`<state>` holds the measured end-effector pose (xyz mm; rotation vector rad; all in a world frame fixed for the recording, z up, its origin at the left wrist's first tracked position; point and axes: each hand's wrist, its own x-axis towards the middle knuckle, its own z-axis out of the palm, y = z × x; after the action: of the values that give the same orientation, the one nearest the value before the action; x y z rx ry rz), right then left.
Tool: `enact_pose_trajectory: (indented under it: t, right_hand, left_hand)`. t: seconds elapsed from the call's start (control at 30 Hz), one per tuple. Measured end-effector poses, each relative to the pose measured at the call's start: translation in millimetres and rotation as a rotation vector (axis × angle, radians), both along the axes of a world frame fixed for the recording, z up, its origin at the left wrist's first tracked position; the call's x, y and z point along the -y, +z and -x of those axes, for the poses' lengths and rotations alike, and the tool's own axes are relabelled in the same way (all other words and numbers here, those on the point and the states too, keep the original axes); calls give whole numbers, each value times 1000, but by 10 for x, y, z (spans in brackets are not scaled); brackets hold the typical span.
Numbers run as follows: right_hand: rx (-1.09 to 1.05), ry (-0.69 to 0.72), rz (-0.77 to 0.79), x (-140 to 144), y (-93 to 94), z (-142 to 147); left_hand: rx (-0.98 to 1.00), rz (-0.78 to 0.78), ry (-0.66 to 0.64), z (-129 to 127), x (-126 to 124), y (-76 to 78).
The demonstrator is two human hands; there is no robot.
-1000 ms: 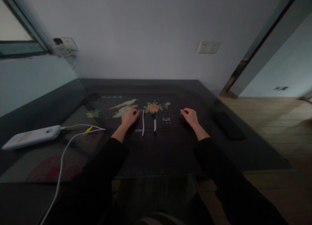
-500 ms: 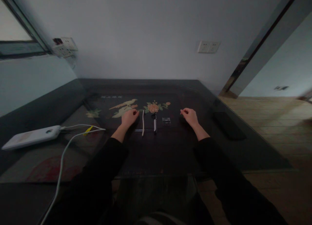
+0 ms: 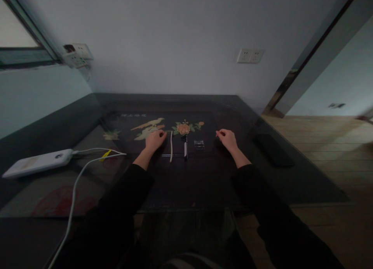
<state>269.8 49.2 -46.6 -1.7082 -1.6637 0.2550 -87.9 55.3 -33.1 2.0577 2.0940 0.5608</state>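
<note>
My left hand (image 3: 155, 140) rests on the dark tabletop (image 3: 186, 183), fingers curled closed with nothing visible in them. Just right of it lies a thin whitish strip (image 3: 171, 147), apart from the fingers. Further right is a slim dark item with a pale section (image 3: 185, 149); its kind is hard to make out in the dim light. Beside that sits a small clear box (image 3: 199, 144), its contents too dark to tell. My right hand (image 3: 227, 139), also curled closed and showing nothing held, lies to the right of the box.
On the left a white power bank-like device (image 3: 37, 163) has a white cable (image 3: 74, 195) with a yellow tag running over the near edge. A black flat object (image 3: 274, 150) lies at the right. Behind the table, the wall (image 3: 163, 47) carries sockets (image 3: 250, 55).
</note>
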Motion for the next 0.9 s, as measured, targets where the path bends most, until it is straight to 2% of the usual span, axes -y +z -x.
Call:
enact_pose_trajectory:
  t: [0.9]
  right_hand:
    - [0, 5, -15, 6, -9, 1]
  left_hand:
    - [-5, 5, 4, -9, 7, 7]
